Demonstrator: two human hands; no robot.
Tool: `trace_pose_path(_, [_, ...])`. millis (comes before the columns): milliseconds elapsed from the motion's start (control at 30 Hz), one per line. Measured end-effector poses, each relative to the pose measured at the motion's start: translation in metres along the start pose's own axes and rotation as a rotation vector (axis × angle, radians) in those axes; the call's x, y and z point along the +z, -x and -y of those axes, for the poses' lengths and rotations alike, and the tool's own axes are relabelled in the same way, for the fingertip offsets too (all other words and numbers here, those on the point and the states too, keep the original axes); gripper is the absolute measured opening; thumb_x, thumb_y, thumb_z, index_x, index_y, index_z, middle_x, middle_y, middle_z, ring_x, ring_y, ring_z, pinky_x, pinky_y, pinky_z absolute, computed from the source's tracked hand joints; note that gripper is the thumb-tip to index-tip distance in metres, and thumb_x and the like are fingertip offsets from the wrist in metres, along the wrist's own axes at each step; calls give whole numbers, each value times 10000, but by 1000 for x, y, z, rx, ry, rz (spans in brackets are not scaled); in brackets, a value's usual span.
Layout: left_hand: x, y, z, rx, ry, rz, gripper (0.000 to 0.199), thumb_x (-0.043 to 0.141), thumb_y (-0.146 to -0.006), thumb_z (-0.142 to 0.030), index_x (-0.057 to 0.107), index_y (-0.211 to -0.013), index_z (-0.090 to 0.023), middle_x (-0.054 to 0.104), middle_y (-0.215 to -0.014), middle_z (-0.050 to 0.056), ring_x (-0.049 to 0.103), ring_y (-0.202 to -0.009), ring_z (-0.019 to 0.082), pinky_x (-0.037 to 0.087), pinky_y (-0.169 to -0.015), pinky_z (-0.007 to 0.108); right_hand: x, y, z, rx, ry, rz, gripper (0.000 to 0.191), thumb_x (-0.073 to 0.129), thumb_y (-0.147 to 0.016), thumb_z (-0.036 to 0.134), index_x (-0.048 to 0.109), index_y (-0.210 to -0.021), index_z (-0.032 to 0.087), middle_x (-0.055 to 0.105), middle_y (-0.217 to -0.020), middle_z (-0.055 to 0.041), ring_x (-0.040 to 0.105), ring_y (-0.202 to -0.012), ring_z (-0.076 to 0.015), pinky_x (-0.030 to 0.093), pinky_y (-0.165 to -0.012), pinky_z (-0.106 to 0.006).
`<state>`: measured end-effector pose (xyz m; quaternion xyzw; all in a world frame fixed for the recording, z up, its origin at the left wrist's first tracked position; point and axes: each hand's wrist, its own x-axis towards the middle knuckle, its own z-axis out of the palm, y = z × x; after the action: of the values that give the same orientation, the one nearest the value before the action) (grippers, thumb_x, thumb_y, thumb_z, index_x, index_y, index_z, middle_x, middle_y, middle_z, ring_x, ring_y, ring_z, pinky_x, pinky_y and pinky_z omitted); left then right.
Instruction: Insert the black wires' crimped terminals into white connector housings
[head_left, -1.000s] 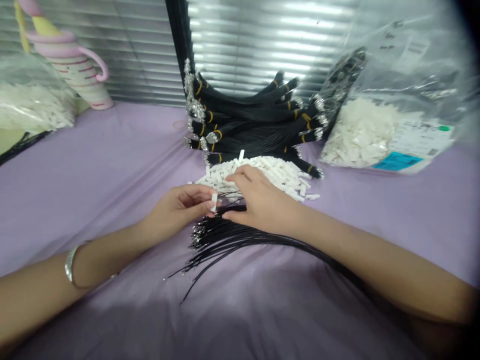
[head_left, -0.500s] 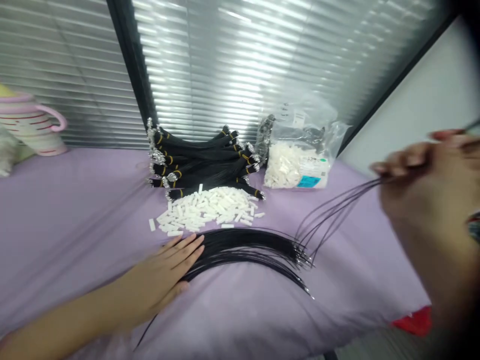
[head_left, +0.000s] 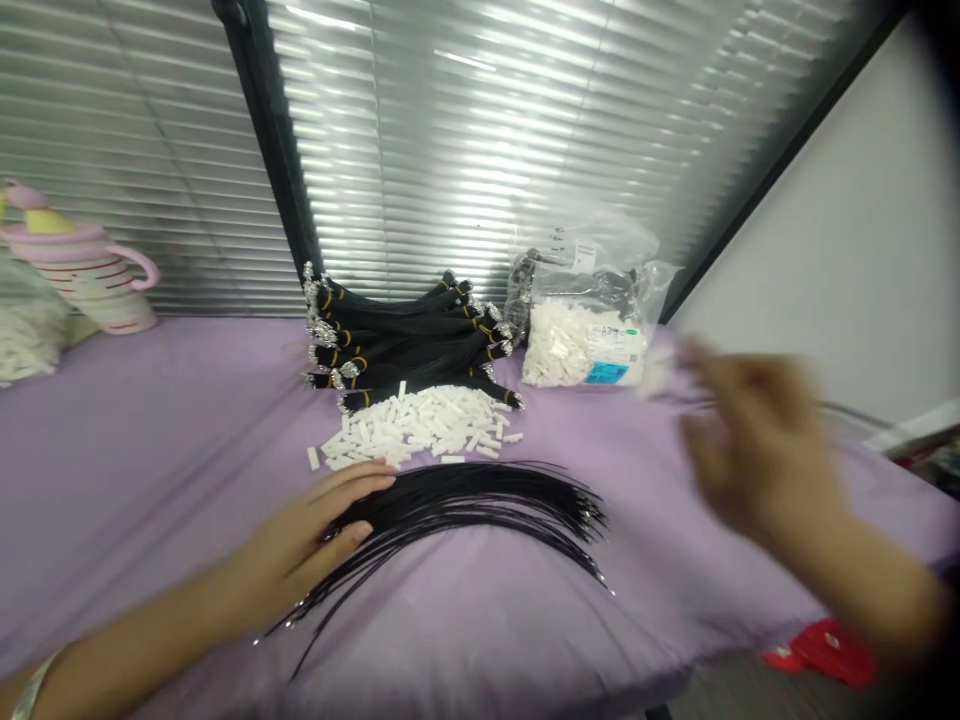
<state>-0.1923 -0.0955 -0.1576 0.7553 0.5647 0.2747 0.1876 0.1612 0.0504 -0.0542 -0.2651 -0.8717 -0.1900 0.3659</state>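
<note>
A loose bundle of thin black cords (head_left: pixel 480 490) with small metal ends lies curved on the purple cloth. Across the bundle's left end rests my left hand (head_left: pixel 315 540), fingers stretched out and thumb apart on the near side. My right hand (head_left: pixel 757 450) is raised to the right of the bundle and smeared by motion. A dark cord (head_left: pixel 862 413) runs out on its far right side, and the fingers look closed around it. Just beyond the cords is a heap of small white strip-shaped pieces (head_left: pixel 435 420).
Tied bundles of black cords (head_left: pixel 405 330) with metal ends and yellow bands are stacked behind the heap. A clear bag (head_left: pixel 562 340) of white pieces stands beside them, against the blinds. On the left are a pink-handled cup (head_left: pixel 90 275) and another bag (head_left: pixel 30 335).
My right hand has moved left and lower, and the cords stretched from it to the bundle no longer show there. My left hand has shifted slightly left, its thumb lifted over the cords.
</note>
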Motion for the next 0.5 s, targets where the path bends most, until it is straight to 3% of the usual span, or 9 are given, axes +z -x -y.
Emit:
trace_pose_path(33, [1, 0, -1, -22, 131, -18, 367, 423, -924, -261, 475, -1287, -258, 459, -1364, 70, 433, -1261, 228, 355, -1062, 410, 17, -4, 17, -111, 97, -14, 517, 417, -874, 133, 348, -1387, 147, 496, -964, -166, 456, -849, -236, 431, -687, -375])
trace_pose_path(100, [3, -2, -4, -93, 435, -16, 330, 461, -913, -283, 502, -1241, -267, 511, -1302, 70, 523, -1167, 207, 450, -982, 361, 59, -12, 53, -255, -11, 49, 463, 425, -865, 133, 419, -1326, 91, 509, -942, -152, 442, -806, -217, 437, -687, -362])
trace_pose_path(167, [5, -6, -5, -209, 730, -48, 334, 554, -865, -321, 529, -1192, -256, 558, -1234, 76, 578, -1091, 212, 514, -891, 337, 101, -19, 87, -302, -114, 69, 423, 428, -860, 126, 473, -1273, 44, 526, -939, -152, 437, -823, -223, 430, -708, -371])
trace_pose_path(267, [6, -14, -4, -427, 971, -229, 305, 695, -754, -321, 617, -1016, -185, 660, -955, 55, 650, -874, 177, 547, -765, 272, 146, -26, 124, -366, -240, 89, 420, 421, -881, 176, 488, -1277, 52, 543, -952, -134, 424, -810, -215, 421, -715, -365])
trace_pose_path(367, [5, -18, 4, -526, 1026, -368, 200, 712, -739, -304, 656, -865, -159, 651, -789, 11, 623, -732, 106, 525, -690, 197, 167, -25, 140, -371, -297, 110, 449, 418, -884, 173, 456, -1319, 67, 542, -964, -125, 418, -823, -211, 419, -736, -356])
trace_pose_path(500, [5, -20, 12, -577, 1068, -353, 237, 753, -688, -310, 676, -843, -148, 652, -788, 21, 609, -727, 111, 515, -645, 194, 178, -19, 138, -293, -356, 141, 417, 398, -902, 168, 486, -1298, 71, 528, -961, -135, 416, -847, -209, 423, -775, -355])
